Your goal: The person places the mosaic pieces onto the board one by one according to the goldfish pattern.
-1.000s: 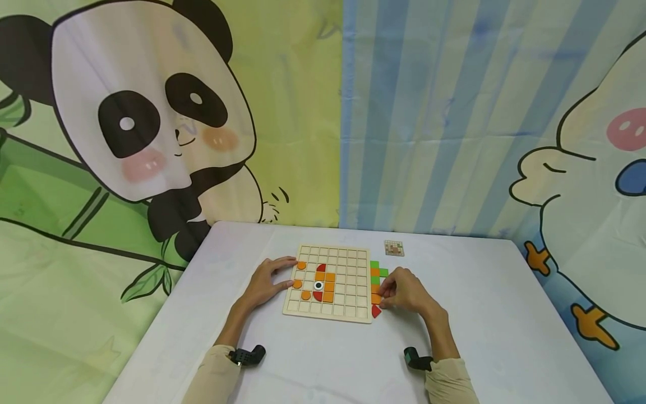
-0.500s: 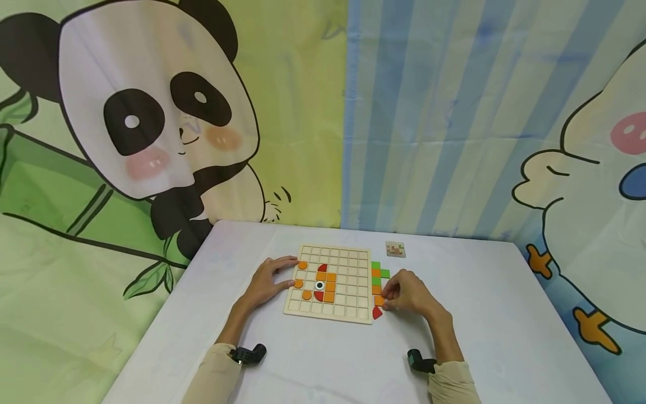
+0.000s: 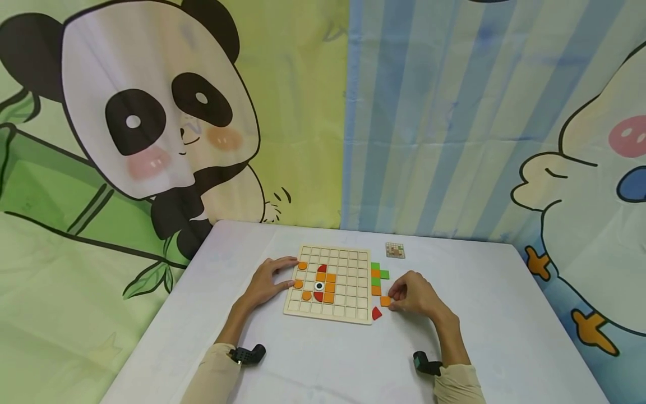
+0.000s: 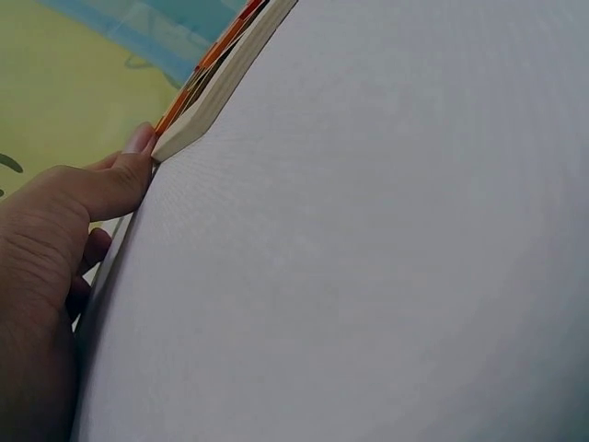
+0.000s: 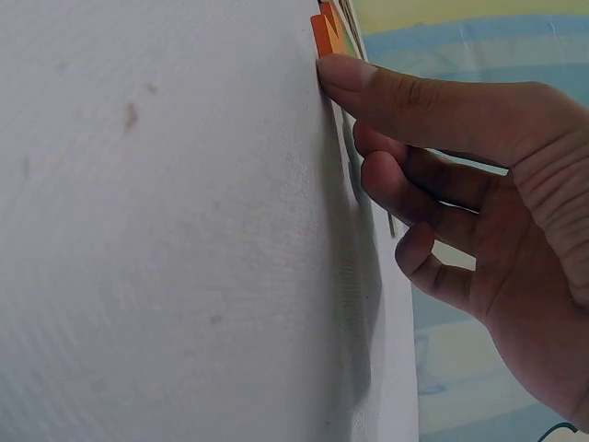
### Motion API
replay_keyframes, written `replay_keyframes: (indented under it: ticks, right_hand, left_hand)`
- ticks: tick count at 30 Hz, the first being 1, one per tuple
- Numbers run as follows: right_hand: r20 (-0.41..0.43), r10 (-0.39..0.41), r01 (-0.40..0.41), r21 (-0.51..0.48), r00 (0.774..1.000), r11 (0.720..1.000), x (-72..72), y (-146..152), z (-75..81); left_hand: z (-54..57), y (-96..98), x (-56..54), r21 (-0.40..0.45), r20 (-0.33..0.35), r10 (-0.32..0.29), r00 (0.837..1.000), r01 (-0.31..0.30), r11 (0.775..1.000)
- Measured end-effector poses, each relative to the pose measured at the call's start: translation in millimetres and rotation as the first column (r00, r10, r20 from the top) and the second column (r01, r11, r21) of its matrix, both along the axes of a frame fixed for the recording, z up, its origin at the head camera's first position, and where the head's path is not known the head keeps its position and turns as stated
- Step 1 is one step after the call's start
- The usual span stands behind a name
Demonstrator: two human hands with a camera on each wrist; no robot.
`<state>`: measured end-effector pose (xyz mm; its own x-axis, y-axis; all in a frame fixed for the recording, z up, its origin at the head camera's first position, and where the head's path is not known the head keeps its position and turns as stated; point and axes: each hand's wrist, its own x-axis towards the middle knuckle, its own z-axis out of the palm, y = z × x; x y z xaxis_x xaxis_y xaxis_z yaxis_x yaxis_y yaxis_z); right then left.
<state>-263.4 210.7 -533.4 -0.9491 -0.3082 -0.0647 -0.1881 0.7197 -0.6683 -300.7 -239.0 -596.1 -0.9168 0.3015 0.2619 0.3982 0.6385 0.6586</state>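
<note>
The wooden grid board [image 3: 350, 283] lies on the table with orange discs, orange squares, red quarter-round pieces and an eye tile [image 3: 319, 286] on it. My left hand [image 3: 264, 282] rests at the board's left edge, thumb and forefinger touching the rim; in the left wrist view the thumb [image 4: 124, 180] presses on that edge. To the right of the board, my right hand [image 3: 415, 294] pinches an orange square tile [image 3: 386, 301] between thumb and fingers, low over the table. From the right wrist the orange tile [image 5: 322, 35] shows just past the thumbtip.
Green tiles [image 3: 385, 274] and orange tiles [image 3: 376, 290] line the board's right side. A red quarter-round piece [image 3: 377, 313] lies by its near right corner. Behind them is a small pattern card [image 3: 395, 250]. A printed cloth backdrop [image 3: 303, 112] stands behind the table.
My right hand has drawn the orange square tile to the right, away from the column of tiles and the board. The left hand stays at the board's edge.
</note>
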Motion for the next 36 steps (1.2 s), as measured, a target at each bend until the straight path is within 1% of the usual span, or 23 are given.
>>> replay_keyframes:
  ticks: [5,11,21,26,33,36]
  right_hand:
    - [-0.008,-0.003,0.003,0.003,1.000,1.000,1.1,0.4,0.3]
    - [0.006,-0.001,0.001,-0.003,1.000,1.000,1.7,1.9,-2.7]
    - [-0.006,0.014,-0.014,-0.018,1.000,1.000,0.5,4.6,-3.6]
    - [-0.017,0.024,-0.025,-0.024,1.000,0.999,0.6,5.4,-2.5]
    - [-0.025,0.030,-0.031,-0.025,0.999,0.999,1.0,5.7,-0.2]
    - [-0.026,0.031,-0.032,-0.029,0.999,0.999,0.4,5.6,0.2]
  left_hand:
    - [1.0,-0.1,0.8,0.001,-0.001,-0.003,1.000,0.003,1.000]
    - [2.2,0.7,3.3,-0.002,-0.001,-0.001,1.000,0.001,1.000]
    - [1.4,0.8,2.4,-0.003,-0.007,0.000,1.000,0.000,1.000]
    - [1.3,1.3,2.2,0.002,-0.014,-0.003,1.000,0.003,1.000]
    - [0.8,1.0,2.7,0.003,-0.003,0.010,1.000,-0.010,1.000]
    - [1.1,1.0,2.5,-0.001,-0.009,0.010,1.000,-0.010,1.000]
